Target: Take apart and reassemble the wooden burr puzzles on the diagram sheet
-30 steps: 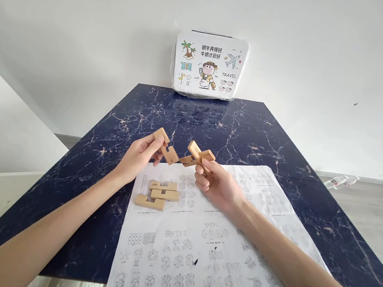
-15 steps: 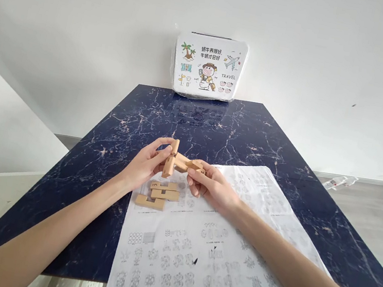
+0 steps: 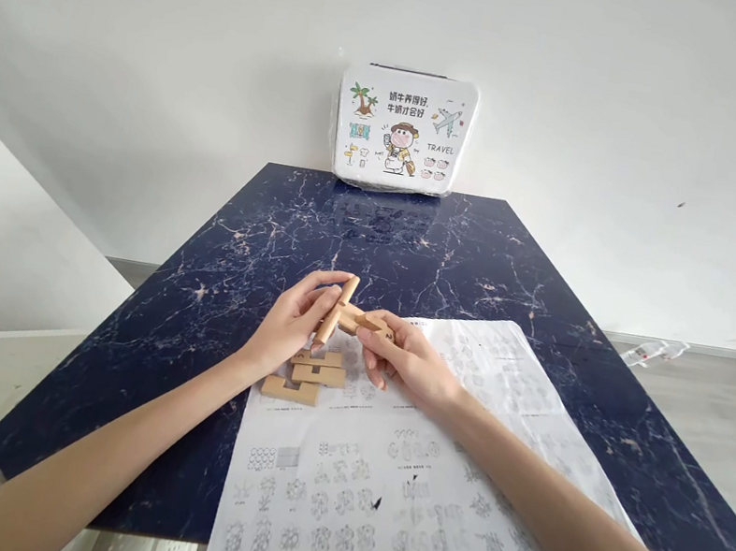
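My left hand pinches a notched wooden puzzle block, held tilted above the paper. From the other side, my right hand grips more wooden puzzle pieces, one marked with a 2. The pieces in the two hands touch and cross each other; how they interlock is partly hidden by my fingers. Just below my left hand lie three loose notched wooden blocks, close together at the upper left of the printed instruction sheet.
The creased sheet covers the near part of a dark blue marbled table and hangs over its front edge. A white cartoon-printed case in clear wrap stands against the wall at the back. A clear plastic item is beyond the table's right side.
My left hand has turned its block, which now slants to the upper right, and shifted slightly right. My right hand has barely moved, and the number 2 on its piece shows more clearly.
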`<state>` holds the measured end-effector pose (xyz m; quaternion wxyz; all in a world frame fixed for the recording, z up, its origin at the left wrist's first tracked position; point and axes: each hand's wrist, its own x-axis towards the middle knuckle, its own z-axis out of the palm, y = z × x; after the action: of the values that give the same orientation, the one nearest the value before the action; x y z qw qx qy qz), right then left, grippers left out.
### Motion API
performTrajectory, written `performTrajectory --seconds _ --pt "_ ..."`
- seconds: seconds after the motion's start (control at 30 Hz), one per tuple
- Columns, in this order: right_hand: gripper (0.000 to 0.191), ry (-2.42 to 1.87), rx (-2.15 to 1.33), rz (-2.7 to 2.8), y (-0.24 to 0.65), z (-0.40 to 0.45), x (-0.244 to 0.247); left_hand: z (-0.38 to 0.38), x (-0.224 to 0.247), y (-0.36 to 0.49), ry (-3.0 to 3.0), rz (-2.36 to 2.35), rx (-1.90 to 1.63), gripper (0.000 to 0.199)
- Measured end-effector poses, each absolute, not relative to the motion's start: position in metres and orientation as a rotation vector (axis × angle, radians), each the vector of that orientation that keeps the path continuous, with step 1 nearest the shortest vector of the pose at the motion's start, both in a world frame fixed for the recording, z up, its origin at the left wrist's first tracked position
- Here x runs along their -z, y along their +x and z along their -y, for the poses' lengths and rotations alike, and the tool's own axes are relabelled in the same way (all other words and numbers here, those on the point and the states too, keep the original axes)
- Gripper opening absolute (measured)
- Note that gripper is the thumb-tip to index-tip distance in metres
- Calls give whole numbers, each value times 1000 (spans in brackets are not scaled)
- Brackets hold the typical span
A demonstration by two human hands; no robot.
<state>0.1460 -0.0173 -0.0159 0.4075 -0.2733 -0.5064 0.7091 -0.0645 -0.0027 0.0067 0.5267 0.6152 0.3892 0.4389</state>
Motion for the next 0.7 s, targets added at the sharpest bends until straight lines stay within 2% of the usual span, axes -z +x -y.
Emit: performTrajectory --seconds 0.13,0.53,0.7 --pt "27 -679 -1778 1284 146 18 17 5 -6 -63 1555 -926 -1020 46" --pt "32 -622 -1865 1180 149 15 16 0 -11 -69 1684 -874 -835 69" --pt "38 -628 -1829 1212 147 17 18 1 -10 -67 1982 -973 -948 64"
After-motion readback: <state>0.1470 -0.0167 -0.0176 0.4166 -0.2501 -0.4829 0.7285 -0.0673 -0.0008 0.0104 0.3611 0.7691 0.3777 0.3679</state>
